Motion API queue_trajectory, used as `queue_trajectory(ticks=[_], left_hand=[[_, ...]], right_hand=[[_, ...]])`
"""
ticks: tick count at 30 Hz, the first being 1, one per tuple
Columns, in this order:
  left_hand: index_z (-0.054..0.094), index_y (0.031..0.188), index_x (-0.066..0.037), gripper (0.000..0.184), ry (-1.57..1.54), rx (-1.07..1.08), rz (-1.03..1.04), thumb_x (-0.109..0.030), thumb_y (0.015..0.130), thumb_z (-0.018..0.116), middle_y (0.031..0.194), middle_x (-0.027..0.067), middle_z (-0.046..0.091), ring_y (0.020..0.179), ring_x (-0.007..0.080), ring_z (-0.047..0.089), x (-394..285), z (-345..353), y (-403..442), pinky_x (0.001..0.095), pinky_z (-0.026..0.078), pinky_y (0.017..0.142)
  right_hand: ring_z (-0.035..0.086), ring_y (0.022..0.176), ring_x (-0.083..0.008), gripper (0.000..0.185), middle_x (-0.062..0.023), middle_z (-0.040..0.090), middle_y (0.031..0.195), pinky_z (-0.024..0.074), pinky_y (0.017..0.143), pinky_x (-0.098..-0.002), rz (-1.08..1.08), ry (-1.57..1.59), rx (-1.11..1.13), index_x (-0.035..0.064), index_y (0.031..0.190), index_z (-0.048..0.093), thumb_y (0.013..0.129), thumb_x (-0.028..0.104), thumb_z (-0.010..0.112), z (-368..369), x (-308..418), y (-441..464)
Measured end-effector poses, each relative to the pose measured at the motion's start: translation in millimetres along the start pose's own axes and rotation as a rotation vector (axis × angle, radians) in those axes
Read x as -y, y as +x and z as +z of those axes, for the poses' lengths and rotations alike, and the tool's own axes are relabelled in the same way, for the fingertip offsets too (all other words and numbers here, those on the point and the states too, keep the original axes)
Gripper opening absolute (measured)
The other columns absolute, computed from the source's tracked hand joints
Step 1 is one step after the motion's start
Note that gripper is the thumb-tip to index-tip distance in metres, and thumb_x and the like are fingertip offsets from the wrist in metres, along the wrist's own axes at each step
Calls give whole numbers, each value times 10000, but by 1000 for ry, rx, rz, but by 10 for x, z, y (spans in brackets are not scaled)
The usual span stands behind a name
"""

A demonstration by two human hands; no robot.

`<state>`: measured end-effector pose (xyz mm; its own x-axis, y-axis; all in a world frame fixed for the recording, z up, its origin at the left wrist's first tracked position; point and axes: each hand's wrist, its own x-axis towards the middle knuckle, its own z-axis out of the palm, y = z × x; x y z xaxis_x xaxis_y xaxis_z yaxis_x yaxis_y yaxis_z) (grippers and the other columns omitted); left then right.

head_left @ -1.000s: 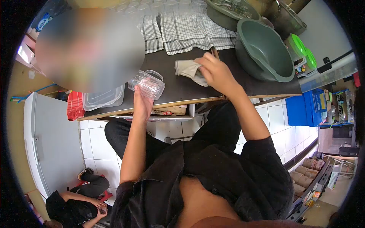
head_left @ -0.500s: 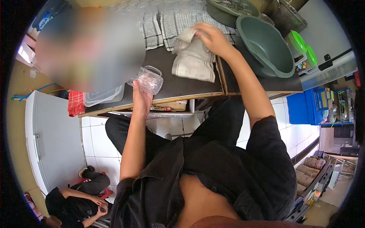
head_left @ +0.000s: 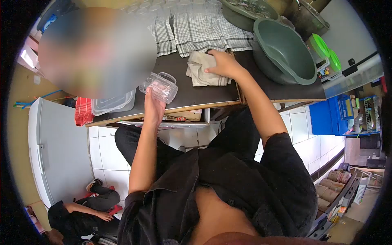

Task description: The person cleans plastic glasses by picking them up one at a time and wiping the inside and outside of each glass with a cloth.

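My left hand [head_left: 154,107] holds a clear glass mug [head_left: 162,89] tilted over the front edge of the dark table [head_left: 179,100], its handle on the far side. To the right, my right hand [head_left: 223,65] rests on a folded beige cloth [head_left: 202,72] lying on the table, thumb and fingers apart. Behind the cloth, black-and-white checked towels [head_left: 200,32] are spread out, with rows of clear glasses [head_left: 183,7] at their far end.
A green-grey basin [head_left: 286,53] stands at the right, with another basin [head_left: 241,18] holding glassware behind it. Lidded plastic containers [head_left: 114,104] and a red cloth [head_left: 83,112] are at the left. A seated person [head_left: 81,212] is at the lower left.
The beige cloth was lifted and unfolded by my right hand, and now lies folded smaller on the table. My right hand has come down and nearer. My left hand has barely moved.
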<state>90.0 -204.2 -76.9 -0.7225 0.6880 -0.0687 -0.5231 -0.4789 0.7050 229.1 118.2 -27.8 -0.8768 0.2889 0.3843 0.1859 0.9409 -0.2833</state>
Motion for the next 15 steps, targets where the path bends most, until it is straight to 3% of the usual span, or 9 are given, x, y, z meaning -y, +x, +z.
queue_trajectory(ticks=[3,5,7,9,11,13,14,15], left_hand=[[517,1475,-31,576,6,88,3,-450,1086,590,1424,109,620,1340,248,593,-7,-36,-24,447,443,1192],[524,1471,-31,552,-5,64,4,-395,1066,617,1408,123,630,1333,254,601,1,-23,-37,450,455,1176],[523,1468,-20,526,72,138,26,-347,1066,613,1377,145,649,1296,269,629,10,1,-30,457,477,1155],[510,1473,-19,494,187,137,46,-313,1082,584,1316,163,681,1219,280,676,13,243,-126,456,518,1104],[493,1482,-35,478,161,171,-2,-321,1105,557,1337,147,665,1223,256,664,80,528,-254,416,522,1084],[478,1489,-38,461,170,31,96,-321,1128,522,1364,126,640,1232,226,646,224,701,-318,373,525,1059],[482,1483,-36,425,110,4,90,-288,1141,500,1389,108,615,1234,200,626,202,775,-378,349,521,1046],[482,1483,-36,425,111,9,87,-288,1141,500,1389,108,615,1234,200,626,173,839,-420,349,521,1046]], right_hand=[[689,1222,-382,840,-289,691,1342,518,1070,-406,400,177,545,-92,1442,581,805,375,870,-227,58,66],[701,1192,-356,834,-284,695,1332,528,1045,-389,403,311,611,-93,1487,540,826,314,845,-332,122,-13],[701,1171,-325,685,-261,699,1291,539,1001,-400,372,614,124,-90,1414,576,859,239,805,-459,415,-264],[687,1131,-313,538,-238,685,1247,536,973,-406,406,664,59,-57,1303,595,884,214,798,-594,911,-368],[648,1124,-299,425,-205,669,1216,506,1003,-416,316,652,-182,-1,1209,591,911,224,792,-586,1627,-546],[585,1229,-328,385,-235,602,1350,445,1093,-455,117,585,-148,7,1195,608,940,240,778,-444,2008,-746],[585,1229,-328,385,-235,602,1350,445,1093,-455,123,586,-151,7,1195,608,940,240,778,-394,2107,-816],[550,1280,-357,340,-250,547,1413,413,1122,-481,41,440,-326,1,1172,610,955,220,752,-349,2174,-872]])
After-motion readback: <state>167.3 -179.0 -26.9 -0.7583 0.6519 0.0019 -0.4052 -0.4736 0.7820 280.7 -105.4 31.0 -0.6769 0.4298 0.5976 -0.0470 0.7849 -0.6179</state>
